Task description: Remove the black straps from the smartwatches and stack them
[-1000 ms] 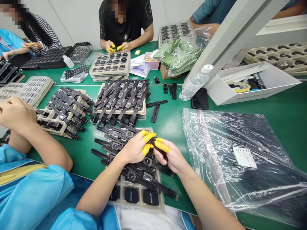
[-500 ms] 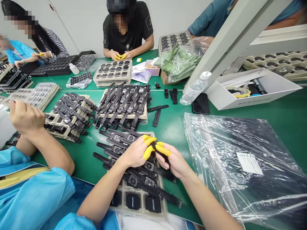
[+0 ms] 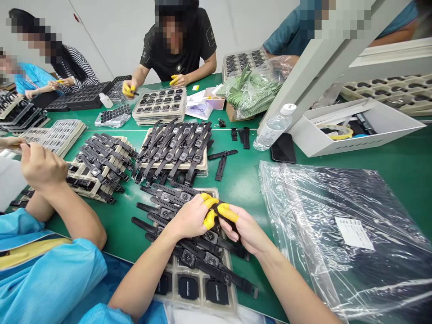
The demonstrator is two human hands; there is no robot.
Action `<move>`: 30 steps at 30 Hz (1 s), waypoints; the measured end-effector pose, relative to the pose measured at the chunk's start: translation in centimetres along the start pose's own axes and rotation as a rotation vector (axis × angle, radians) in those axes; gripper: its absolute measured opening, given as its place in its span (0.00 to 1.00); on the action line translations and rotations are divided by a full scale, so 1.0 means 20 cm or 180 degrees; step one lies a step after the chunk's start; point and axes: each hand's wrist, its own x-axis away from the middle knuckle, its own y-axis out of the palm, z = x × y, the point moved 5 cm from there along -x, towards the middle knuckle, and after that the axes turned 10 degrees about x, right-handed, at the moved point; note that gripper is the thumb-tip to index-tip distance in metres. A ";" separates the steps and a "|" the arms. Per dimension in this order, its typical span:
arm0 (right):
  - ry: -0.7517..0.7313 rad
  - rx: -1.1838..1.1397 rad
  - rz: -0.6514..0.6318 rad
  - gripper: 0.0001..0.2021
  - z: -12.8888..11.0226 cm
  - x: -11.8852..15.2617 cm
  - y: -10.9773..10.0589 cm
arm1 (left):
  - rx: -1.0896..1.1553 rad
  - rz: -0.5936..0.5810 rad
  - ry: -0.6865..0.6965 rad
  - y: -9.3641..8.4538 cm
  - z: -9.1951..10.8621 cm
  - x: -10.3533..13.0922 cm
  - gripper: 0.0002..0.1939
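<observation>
Left hand [image 3: 193,217] and right hand [image 3: 243,228], yellow covers on some fingers, both grasping a dark watch piece [image 3: 221,211]; details hidden by the grip. It's held above the near tray [image 3: 200,288], which carries black-strapped watches [image 3: 199,258] lying across it. Plastic-wrapped dark sheet [image 3: 347,229] on the green worktop [image 3: 243,180], right of the hands. Bottle [image 3: 275,128] stands beside the phone [image 3: 283,147].
</observation>
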 end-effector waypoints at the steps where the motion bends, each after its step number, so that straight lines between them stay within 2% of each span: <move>1: 0.0004 0.0010 0.0003 0.25 0.00 0.00 0.00 | -0.0024 -0.0012 -0.0025 0.00 0.00 0.00 0.20; 12: 0.0061 0.0137 0.0018 0.26 0.03 -0.02 -0.01 | -0.0354 -0.0086 -0.0023 -0.01 0.02 0.00 0.18; 20: 0.0132 0.0160 -0.0016 0.26 0.03 -0.02 0.00 | -0.0518 -0.0317 -0.0174 -0.01 0.03 -0.01 0.16; 26: 0.0109 0.0164 0.0026 0.26 0.01 -0.01 0.00 | -0.0171 -0.0141 0.0010 -0.03 0.04 0.00 0.20; 30: 0.0087 0.0209 0.0003 0.26 0.00 -0.01 0.00 | -0.0207 -0.0116 -0.0004 -0.02 0.04 0.00 0.20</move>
